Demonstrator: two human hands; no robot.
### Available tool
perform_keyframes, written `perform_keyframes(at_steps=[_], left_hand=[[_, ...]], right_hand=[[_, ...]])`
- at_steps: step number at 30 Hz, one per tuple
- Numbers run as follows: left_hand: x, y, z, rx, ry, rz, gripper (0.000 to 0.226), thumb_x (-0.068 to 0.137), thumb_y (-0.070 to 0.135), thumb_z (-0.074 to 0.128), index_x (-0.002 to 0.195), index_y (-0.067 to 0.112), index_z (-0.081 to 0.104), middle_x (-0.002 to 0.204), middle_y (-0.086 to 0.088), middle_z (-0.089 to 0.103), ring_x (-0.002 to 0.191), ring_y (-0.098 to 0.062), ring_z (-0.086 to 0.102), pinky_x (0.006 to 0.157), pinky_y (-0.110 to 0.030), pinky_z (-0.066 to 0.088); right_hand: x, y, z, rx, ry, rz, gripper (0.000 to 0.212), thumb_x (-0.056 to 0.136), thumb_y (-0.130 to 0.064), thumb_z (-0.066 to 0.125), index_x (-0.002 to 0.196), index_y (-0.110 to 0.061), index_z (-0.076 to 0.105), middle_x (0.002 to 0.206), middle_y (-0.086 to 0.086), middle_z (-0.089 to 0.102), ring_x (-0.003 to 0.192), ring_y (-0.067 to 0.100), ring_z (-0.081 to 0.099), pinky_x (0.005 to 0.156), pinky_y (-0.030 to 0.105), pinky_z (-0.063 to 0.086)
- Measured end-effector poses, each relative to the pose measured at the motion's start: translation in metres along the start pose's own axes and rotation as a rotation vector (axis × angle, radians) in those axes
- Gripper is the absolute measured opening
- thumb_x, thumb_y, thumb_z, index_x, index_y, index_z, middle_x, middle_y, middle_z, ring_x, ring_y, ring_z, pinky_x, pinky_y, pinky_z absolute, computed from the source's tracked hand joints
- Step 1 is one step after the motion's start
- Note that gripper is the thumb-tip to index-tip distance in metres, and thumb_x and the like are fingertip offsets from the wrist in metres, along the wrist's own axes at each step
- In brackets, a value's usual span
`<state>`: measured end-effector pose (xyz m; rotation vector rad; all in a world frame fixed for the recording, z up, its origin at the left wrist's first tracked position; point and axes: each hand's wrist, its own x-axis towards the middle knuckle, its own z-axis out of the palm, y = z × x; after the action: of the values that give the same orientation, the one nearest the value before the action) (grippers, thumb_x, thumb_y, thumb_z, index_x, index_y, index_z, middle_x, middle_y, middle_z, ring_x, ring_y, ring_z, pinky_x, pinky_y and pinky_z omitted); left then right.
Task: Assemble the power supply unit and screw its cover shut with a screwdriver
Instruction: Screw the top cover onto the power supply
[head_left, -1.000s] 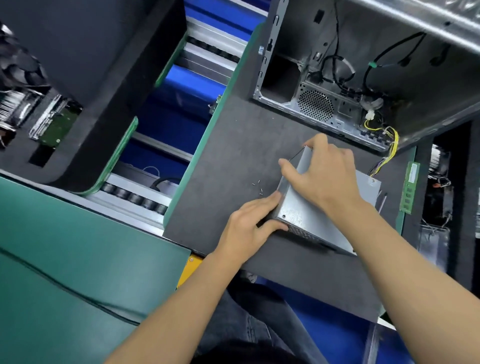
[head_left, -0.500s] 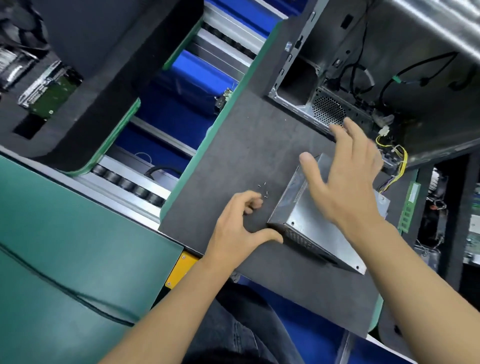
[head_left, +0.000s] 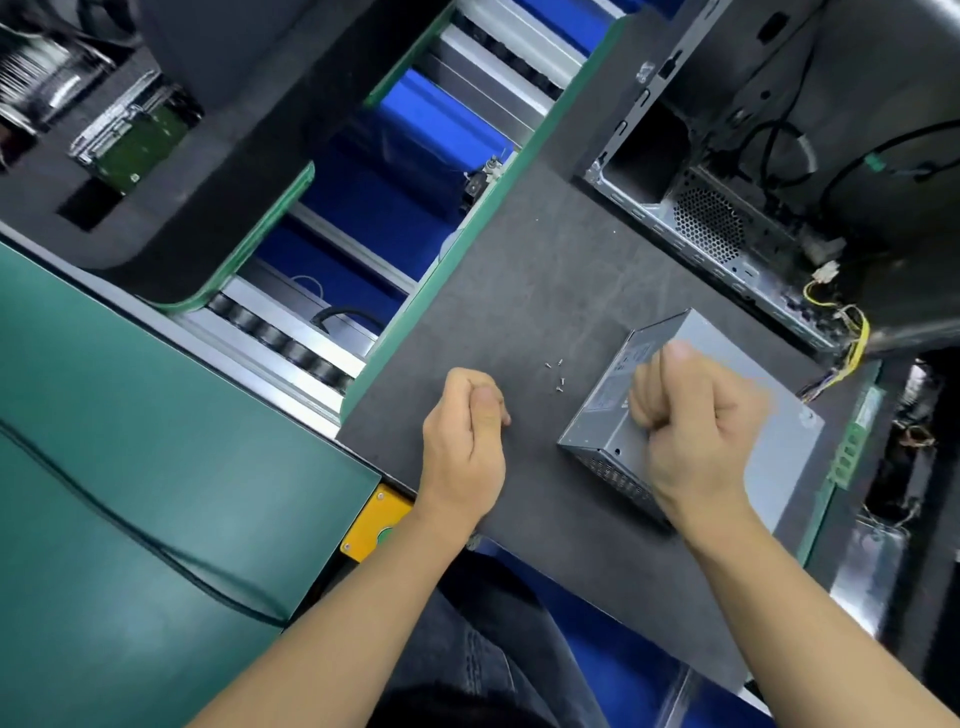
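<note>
Both hands (head_left: 465, 439) (head_left: 696, 426) fisted (holding nothing), power supply unit (head_left: 769, 415) label unreadable

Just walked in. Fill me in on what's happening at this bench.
A person is working on a grey metal power supply unit lying on a dark mat, next to an open computer case. Both hands are curled into fists: the right hand is over the unit's top, and the left hand is over the mat beside it. Neither visibly holds anything. A few loose screws lie on the mat between the hands. No screwdriver is in view.
</note>
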<state>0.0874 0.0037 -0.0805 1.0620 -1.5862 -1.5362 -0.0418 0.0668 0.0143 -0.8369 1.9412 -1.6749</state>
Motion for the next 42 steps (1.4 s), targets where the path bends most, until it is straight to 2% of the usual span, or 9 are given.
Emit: perform_keyframes(at_steps=[9,14,18,21,25,30,36,40,42], left_hand=[[0.000,0.002,0.000,0.066,-0.088,0.071,0.015,0.099,0.027,0.045,0.092,0.021,0.056,0.078,0.000,0.058,0.072,-0.010,0.054,0.068,-0.013,0.042],[-0.001,0.004,0.008,0.314,-0.391,0.377,0.059,0.081,0.041,0.074,0.123,0.000,0.066,0.125,-0.004,0.065,0.116,-0.013,0.059,0.104,-0.022,0.041],[-0.001,0.007,0.017,0.346,-0.443,0.425,0.068,0.078,0.037,0.079,0.129,-0.004,0.063,0.132,-0.012,0.064,0.123,-0.014,0.055,0.111,-0.020,0.037],[-0.001,0.007,0.019,0.335,-0.450,0.398,0.060,0.078,0.030,0.080,0.128,-0.001,0.065,0.130,-0.005,0.065,0.118,-0.014,0.058,0.108,-0.021,0.041],[-0.001,0.003,0.015,0.282,-0.351,0.302,0.073,0.067,0.035,0.087,0.131,0.009,0.065,0.126,0.008,0.064,0.113,-0.015,0.064,0.102,-0.031,0.048],[-0.008,-0.007,0.002,0.005,-0.157,0.138,0.109,0.052,0.036,0.098,0.142,0.044,0.036,0.109,0.013,0.066,0.103,-0.015,0.066,0.096,-0.021,0.046],[-0.002,-0.004,0.002,0.120,-0.255,0.067,0.086,0.054,0.048,0.091,0.125,0.058,0.043,0.113,0.021,0.061,0.110,-0.003,0.059,0.094,-0.013,0.043],[0.002,-0.008,0.005,0.380,-0.312,0.433,0.050,0.073,0.044,0.085,0.113,0.016,0.073,0.113,0.009,0.071,0.108,-0.008,0.063,0.097,-0.031,0.045],[0.004,-0.009,0.008,0.453,-0.314,0.525,0.039,0.077,0.038,0.084,0.106,0.013,0.077,0.109,0.007,0.074,0.106,-0.013,0.065,0.095,-0.035,0.045]], right_hand=[[0.015,-0.017,-0.022,0.228,0.122,0.068,0.048,0.097,-0.017,0.042,0.053,-0.023,0.022,0.051,-0.006,0.014,0.046,0.004,0.015,0.054,0.017,0.017],[0.007,-0.006,-0.019,-0.020,0.117,0.089,0.049,0.095,-0.033,0.049,0.054,-0.019,0.025,0.049,-0.007,0.024,0.049,0.015,0.020,0.049,0.030,0.018],[0.019,-0.011,-0.036,-0.373,0.190,-0.107,0.046,0.096,-0.025,0.055,0.061,-0.018,0.025,0.056,-0.001,0.027,0.055,0.013,0.026,0.055,0.024,0.026],[0.024,-0.021,-0.031,-0.136,0.221,0.055,0.051,0.093,-0.022,0.058,0.059,-0.010,0.022,0.057,0.013,0.020,0.055,0.028,0.022,0.052,0.036,0.024],[0.021,-0.035,-0.024,0.194,0.085,-0.052,0.054,0.097,-0.020,0.054,0.057,-0.021,0.018,0.051,-0.015,0.023,0.044,0.010,0.018,0.052,0.020,0.019],[-0.009,-0.012,-0.002,0.118,-0.051,0.096,0.049,0.095,-0.027,0.052,0.058,-0.024,0.020,0.053,-0.010,0.019,0.048,0.015,0.014,0.050,0.028,0.016],[-0.012,0.001,-0.003,0.199,-0.054,0.141,0.047,0.094,-0.027,0.052,0.058,-0.024,0.022,0.053,-0.018,0.023,0.048,0.011,0.015,0.052,0.022,0.017],[-0.009,-0.002,-0.005,0.114,-0.046,0.142,0.047,0.094,-0.031,0.053,0.055,-0.024,0.026,0.052,-0.014,0.026,0.049,0.014,0.019,0.051,0.029,0.019],[-0.002,-0.008,-0.016,-0.086,0.015,0.085,0.044,0.095,-0.035,0.052,0.058,-0.022,0.033,0.054,-0.007,0.032,0.052,0.022,0.028,0.052,0.036,0.026]])
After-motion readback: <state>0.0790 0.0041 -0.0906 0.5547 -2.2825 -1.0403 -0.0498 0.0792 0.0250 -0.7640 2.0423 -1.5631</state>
